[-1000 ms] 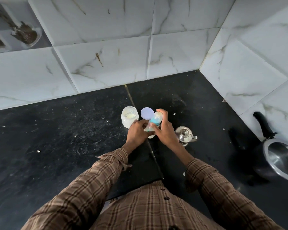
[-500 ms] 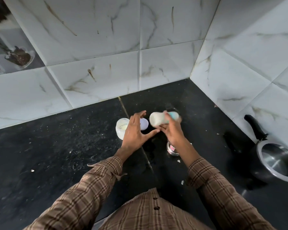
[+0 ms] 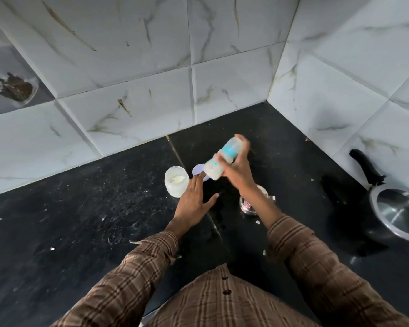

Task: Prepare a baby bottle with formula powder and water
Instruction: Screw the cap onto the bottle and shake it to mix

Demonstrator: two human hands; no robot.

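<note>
My right hand (image 3: 237,169) grips the baby bottle (image 3: 220,162) around its teal collar, holding it tilted above the black counter (image 3: 80,220), base down-left and top up-right, slightly blurred. The bottle holds milky white liquid. My left hand (image 3: 194,201) hovers open just below it, fingers spread, fingertips near a round lilac lid (image 3: 198,171) lying on the counter. An open glass jar of white formula powder (image 3: 176,181) stands just left of my left hand.
A small steel vessel (image 3: 252,204) sits under my right forearm. A steel pan with a black handle (image 3: 397,208) rests at the right edge. White marble tile walls (image 3: 151,90) close the corner behind; crumbs dot the counter.
The left hand has let go of the bottle and dropped lower with fingers spread. The right hand has swung the bottle from upright through sideways to a tilt, top pointing up-right.
</note>
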